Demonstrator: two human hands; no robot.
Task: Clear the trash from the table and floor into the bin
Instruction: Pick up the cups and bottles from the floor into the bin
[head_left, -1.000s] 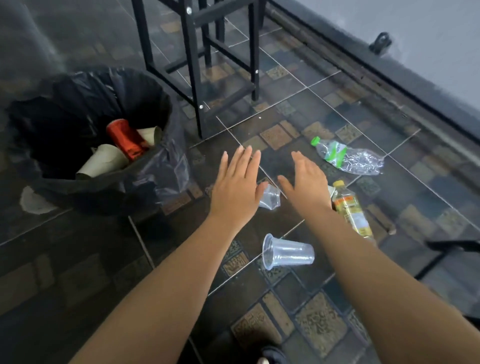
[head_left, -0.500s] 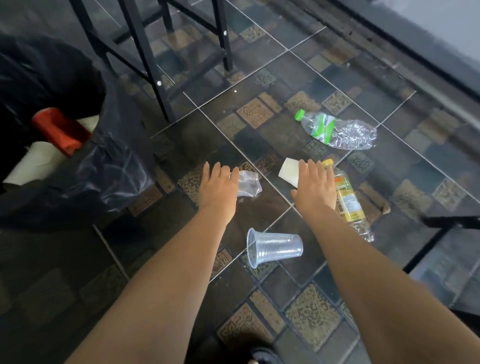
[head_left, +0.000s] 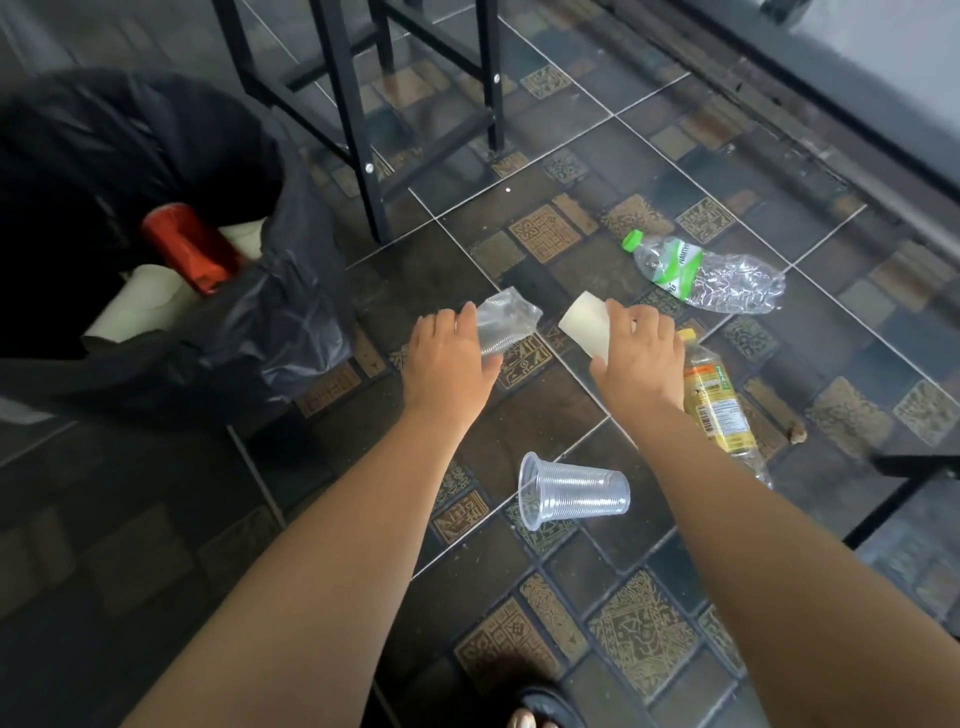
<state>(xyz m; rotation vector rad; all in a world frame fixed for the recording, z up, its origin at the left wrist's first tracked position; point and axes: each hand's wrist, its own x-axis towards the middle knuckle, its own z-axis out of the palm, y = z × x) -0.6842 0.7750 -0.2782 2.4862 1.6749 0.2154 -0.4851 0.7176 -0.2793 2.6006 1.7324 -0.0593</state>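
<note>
- Clear cups: two, one squashed (head_left: 506, 319) gripped in the left hand (head_left: 451, 358), one (head_left: 574, 491) on the floor (head_left: 545, 395).
- White cup (head_left: 587, 325): one, gripped by the right hand (head_left: 641, 358).
- Bottles: two, green-capped (head_left: 706, 273) and yellow (head_left: 719, 410); label words too small to read.
- Bin (head_left: 291, 312): one, left, holding a red can (head_left: 189, 247).

We see our two forearms bare from the frame's lower edge to the wrists, with no sleeves, watch or bracelet on them. Our left hand (head_left: 449, 358) and right hand (head_left: 641, 356) wear no gloves or rings. A dark sandal (head_left: 545, 707) covers our foot, toes showing.
</note>
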